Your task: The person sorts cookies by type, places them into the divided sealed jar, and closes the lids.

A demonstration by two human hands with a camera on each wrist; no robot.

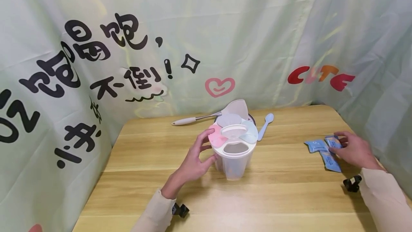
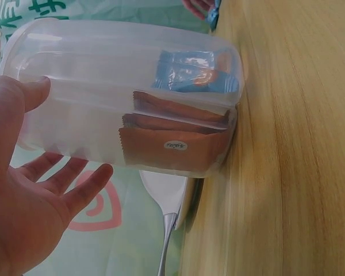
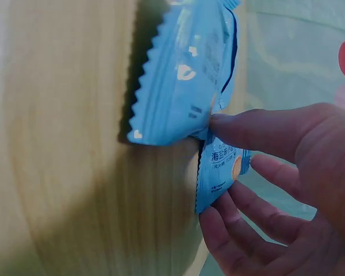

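A clear plastic storage container [image 1: 235, 167] stands upright on the table, its lid split into pink, lilac and pale blue flaps around a white handle. The front opening of the lid [image 1: 236, 148] is uncovered. My left hand [image 1: 193, 162] holds the container from the left, thumb on its wall and fingers round its side. Inside, a blue packet [image 2: 190, 72] and several brown packets [image 2: 167, 150] lie at the bottom. At the right, my right hand [image 1: 355, 149] pinches a blue snack packet [image 1: 333, 141] between thumb and fingers. Two more blue packets [image 1: 330, 162] lie against it.
Behind the container lies a spatula [image 1: 236, 108] with a pale head, over a dark-rimmed round thing mostly hidden. A light blue spoon [image 1: 266, 124] lies to the container's right. Printed cloth [image 1: 257, 46] hangs along the table's back and sides.
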